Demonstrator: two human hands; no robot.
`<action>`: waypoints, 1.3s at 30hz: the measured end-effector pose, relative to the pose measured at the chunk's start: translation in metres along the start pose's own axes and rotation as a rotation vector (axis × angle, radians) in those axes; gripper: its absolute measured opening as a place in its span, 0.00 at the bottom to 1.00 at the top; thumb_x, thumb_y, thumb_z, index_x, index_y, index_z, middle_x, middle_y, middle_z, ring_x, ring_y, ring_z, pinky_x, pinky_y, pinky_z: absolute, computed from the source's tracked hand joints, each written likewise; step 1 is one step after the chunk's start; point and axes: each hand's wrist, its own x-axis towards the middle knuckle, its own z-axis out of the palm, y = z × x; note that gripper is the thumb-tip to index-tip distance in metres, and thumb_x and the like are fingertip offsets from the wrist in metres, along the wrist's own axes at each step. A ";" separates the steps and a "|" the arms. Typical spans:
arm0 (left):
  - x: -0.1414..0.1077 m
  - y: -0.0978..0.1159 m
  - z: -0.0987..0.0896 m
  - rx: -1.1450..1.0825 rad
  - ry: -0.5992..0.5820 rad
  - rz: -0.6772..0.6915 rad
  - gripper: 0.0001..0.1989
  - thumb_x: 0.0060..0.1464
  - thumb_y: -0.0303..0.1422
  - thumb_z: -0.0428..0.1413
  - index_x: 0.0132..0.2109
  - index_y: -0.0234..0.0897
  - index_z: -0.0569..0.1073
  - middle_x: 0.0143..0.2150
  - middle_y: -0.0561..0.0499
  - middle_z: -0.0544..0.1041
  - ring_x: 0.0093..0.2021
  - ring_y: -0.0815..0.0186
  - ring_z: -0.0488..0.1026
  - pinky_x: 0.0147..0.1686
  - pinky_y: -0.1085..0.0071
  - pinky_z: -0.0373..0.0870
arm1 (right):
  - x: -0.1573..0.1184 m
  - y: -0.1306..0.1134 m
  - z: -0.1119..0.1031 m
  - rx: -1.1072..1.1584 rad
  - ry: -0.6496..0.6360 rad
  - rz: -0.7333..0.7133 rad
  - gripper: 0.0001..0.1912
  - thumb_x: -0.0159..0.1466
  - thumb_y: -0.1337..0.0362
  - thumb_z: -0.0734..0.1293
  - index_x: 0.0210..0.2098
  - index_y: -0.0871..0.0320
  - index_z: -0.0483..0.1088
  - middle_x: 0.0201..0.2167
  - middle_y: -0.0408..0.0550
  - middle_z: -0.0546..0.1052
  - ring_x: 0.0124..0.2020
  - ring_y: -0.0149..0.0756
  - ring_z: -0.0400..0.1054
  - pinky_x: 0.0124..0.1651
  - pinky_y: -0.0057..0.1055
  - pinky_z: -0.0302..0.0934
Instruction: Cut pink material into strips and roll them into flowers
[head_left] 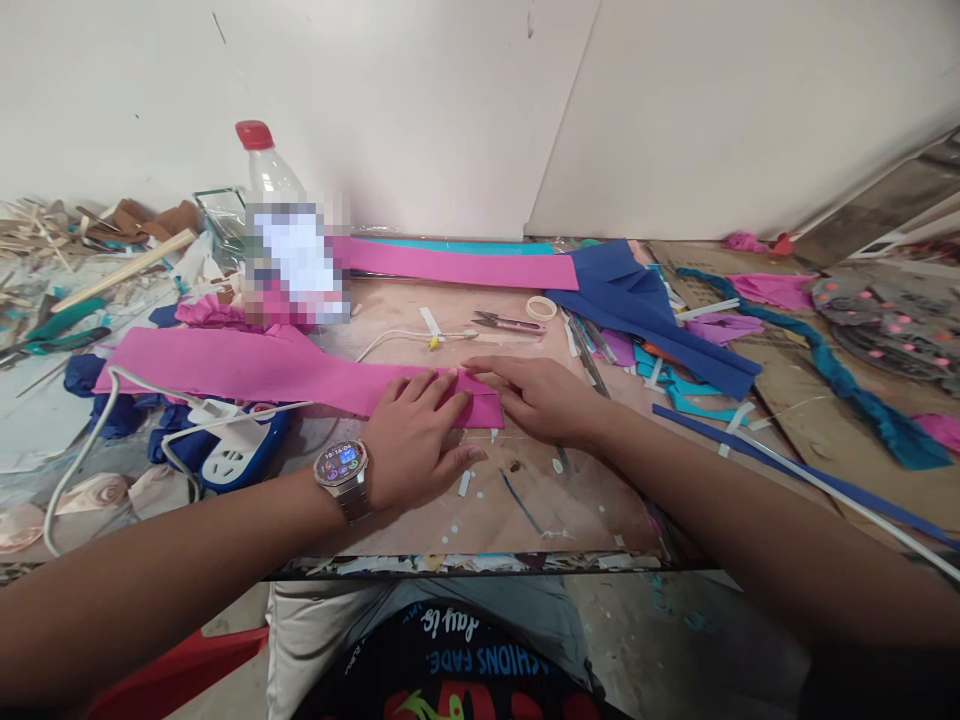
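A long pink strip (322, 372) lies across the table, its right end folded over on itself. My left hand (417, 430), with a watch on the wrist, lies flat with spread fingers on the strip near that end. At the strip's right end rests my right hand (541, 397), its index finger stretched along the folded edge and touching the material; its other fingers curl beneath, partly hidden. Just behind the hands are small thread snips (510, 322), a tape ring (541, 308) and a white cable (405, 336).
A red-capped bottle (271, 165) stands at the back left beside a blurred bright screen (300, 255). A power strip (236, 455) sits left. Behind lie another pink strip (465, 268) and dark blue fabric (645, 310). Green-handled pliers (64, 325) lie far left.
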 end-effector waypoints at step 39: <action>-0.006 0.006 0.000 0.013 -0.050 0.007 0.37 0.69 0.57 0.47 0.75 0.41 0.62 0.79 0.37 0.59 0.75 0.38 0.58 0.68 0.40 0.57 | -0.007 0.013 -0.007 -0.089 -0.085 -0.071 0.29 0.66 0.74 0.64 0.63 0.49 0.77 0.64 0.41 0.77 0.60 0.40 0.78 0.63 0.39 0.74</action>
